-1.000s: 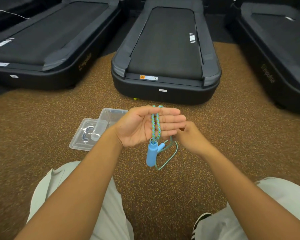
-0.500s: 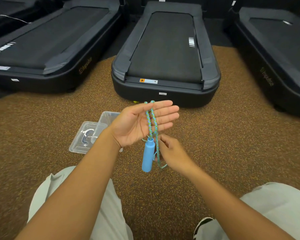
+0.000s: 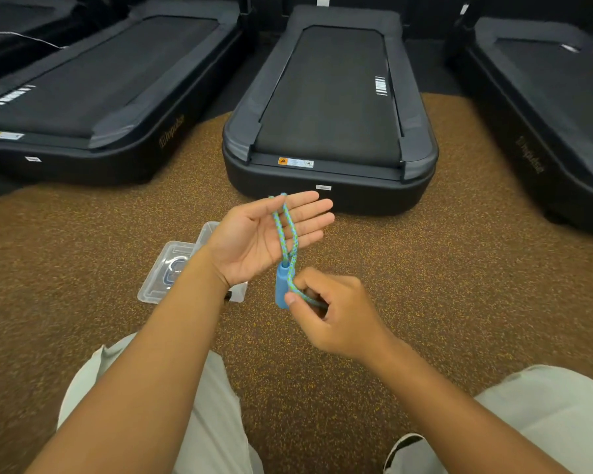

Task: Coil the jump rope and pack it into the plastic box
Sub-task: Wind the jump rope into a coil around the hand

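The blue-green braided jump rope [image 3: 286, 227] is wound in loops across my left hand [image 3: 264, 237], which is held flat, palm up, fingers straight. A blue handle [image 3: 282, 285] hangs from the loops just below that palm. My right hand [image 3: 329, 309] is below and right of the handle, pinching a strand of the rope between thumb and fingers. The clear plastic box [image 3: 209, 234] and its lid [image 3: 166, 271] lie on the carpet to the left, partly hidden behind my left wrist.
Brown speckled carpet [image 3: 459, 285] covers the floor. Three black treadmills stand ahead: one straight in front [image 3: 329, 107], one at the left [image 3: 83, 97], one at the right [image 3: 555, 114]. My knees in light trousers [image 3: 192, 422] show at the bottom.
My right hand has come out from behind the left palm and moved down and forward, pulling the rope strand with it. The loose hanging loop has shortened. The left hand has risen slightly.
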Demonstrator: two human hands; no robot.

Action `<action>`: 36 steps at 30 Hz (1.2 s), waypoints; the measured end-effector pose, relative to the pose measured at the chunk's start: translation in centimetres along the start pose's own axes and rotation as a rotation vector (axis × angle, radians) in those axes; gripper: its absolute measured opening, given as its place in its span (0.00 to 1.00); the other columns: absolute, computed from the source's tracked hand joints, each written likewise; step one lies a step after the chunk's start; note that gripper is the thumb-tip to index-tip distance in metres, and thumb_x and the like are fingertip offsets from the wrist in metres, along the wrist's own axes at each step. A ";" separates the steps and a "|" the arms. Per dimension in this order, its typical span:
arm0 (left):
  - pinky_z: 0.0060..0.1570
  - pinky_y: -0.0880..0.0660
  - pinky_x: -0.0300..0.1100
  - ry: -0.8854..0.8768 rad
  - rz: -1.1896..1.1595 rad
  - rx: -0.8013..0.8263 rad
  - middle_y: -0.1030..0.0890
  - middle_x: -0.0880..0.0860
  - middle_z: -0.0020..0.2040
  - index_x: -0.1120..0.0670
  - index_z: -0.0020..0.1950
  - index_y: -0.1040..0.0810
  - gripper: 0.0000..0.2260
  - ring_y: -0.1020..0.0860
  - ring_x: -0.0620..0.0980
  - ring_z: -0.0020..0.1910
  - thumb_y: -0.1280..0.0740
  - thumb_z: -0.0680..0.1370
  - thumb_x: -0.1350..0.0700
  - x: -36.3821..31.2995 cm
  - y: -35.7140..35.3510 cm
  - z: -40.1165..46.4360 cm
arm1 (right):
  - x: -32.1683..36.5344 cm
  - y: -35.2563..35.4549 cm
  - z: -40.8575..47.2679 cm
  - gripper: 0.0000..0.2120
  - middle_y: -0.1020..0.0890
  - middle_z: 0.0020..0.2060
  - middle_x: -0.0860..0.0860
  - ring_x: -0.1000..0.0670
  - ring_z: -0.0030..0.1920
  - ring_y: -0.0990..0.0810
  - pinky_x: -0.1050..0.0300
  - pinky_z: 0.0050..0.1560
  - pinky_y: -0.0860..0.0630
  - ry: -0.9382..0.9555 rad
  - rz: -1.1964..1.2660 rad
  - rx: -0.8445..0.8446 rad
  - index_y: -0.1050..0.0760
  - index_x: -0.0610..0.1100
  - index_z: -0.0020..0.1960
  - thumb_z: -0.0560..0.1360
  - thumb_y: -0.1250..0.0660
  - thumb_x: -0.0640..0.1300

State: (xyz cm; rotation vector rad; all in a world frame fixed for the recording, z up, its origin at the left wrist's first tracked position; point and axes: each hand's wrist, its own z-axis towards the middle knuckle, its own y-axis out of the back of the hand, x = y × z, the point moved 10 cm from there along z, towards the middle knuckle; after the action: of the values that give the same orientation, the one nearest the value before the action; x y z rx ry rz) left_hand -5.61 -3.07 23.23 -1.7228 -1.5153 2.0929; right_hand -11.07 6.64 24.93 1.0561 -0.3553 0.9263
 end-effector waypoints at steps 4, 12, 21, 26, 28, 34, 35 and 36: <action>0.73 0.34 0.57 0.013 -0.003 -0.023 0.28 0.64 0.74 0.65 0.77 0.36 0.23 0.29 0.63 0.73 0.48 0.85 0.54 0.1 0.4 -0.1 | 2.9 1.5 0.4 0.09 0.33 0.24 0.54 0.52 0.25 0.35 0.64 0.31 0.39 0.095 0.071 -0.030 0.25 0.41 0.38 0.75 0.31 0.42; 0.75 0.37 0.59 0.036 -0.001 -0.060 0.27 0.65 0.73 0.65 0.77 0.36 0.24 0.29 0.63 0.73 0.47 0.85 0.53 0.7 0.2 -0.2 | 2.4 4.8 2.4 0.03 0.21 0.33 0.57 0.56 0.31 0.27 0.62 0.35 0.32 0.072 -0.069 -0.056 0.16 0.44 0.47 0.77 0.29 0.42; 0.73 0.38 0.59 0.107 0.010 -0.016 0.26 0.64 0.70 0.64 0.73 0.28 0.26 0.35 0.64 0.69 0.47 0.84 0.46 3.0 -0.8 0.3 | 1.1 6.8 4.3 0.06 0.21 0.40 0.61 0.59 0.39 0.21 0.60 0.40 0.25 0.044 -0.162 -0.015 0.15 0.47 0.52 0.78 0.29 0.44; 0.54 0.20 0.51 0.147 -0.004 0.020 0.19 0.63 0.59 0.61 0.63 0.21 0.24 0.19 0.57 0.56 0.48 0.85 0.46 4.1 -2.7 0.1 | 0.4 7.0 5.2 0.09 0.21 0.38 0.55 0.54 0.38 0.21 0.49 0.40 0.23 -0.006 -0.194 0.051 0.15 0.51 0.53 0.77 0.32 0.51; 0.52 0.19 0.50 0.159 -0.020 0.027 0.16 0.61 0.55 0.61 0.60 0.19 0.25 0.16 0.55 0.52 0.49 0.85 0.46 4.4 -3.1 0.0 | 0.2 6.9 5.5 0.09 0.21 0.38 0.56 0.54 0.39 0.21 0.48 0.42 0.23 -0.018 -0.206 0.067 0.15 0.53 0.53 0.77 0.32 0.52; 0.72 0.32 0.58 0.215 0.034 0.105 0.23 0.64 0.63 0.64 0.68 0.25 0.32 0.23 0.62 0.63 0.50 0.83 0.38 5.4 -3.7 0.3 | -1.1 7.6 6.0 0.09 0.20 0.40 0.55 0.53 0.42 0.20 0.47 0.46 0.22 -0.058 -0.255 0.056 0.16 0.56 0.52 0.77 0.33 0.55; 0.72 0.32 0.58 0.222 0.043 0.109 0.21 0.64 0.62 0.64 0.67 0.24 0.33 0.22 0.61 0.63 0.50 0.83 0.37 5.6 -3.8 0.3 | -1.3 7.7 6.1 0.09 0.20 0.40 0.55 0.53 0.43 0.20 0.46 0.46 0.22 -0.066 -0.255 0.053 0.16 0.56 0.51 0.77 0.33 0.55; 0.72 0.31 0.57 0.228 0.049 0.120 0.20 0.64 0.62 0.63 0.67 0.23 0.33 0.21 0.61 0.64 0.50 0.83 0.37 5.7 -3.9 0.2 | -1.4 7.9 6.1 0.08 0.20 0.40 0.55 0.53 0.43 0.19 0.46 0.46 0.22 -0.077 -0.258 0.051 0.15 0.56 0.51 0.76 0.32 0.55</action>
State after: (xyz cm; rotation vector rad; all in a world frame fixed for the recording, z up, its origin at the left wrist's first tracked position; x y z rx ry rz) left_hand -9.98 2.03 21.68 -1.8952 -1.2719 1.8867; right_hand -17.17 2.06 31.55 1.1559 -0.2528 0.6687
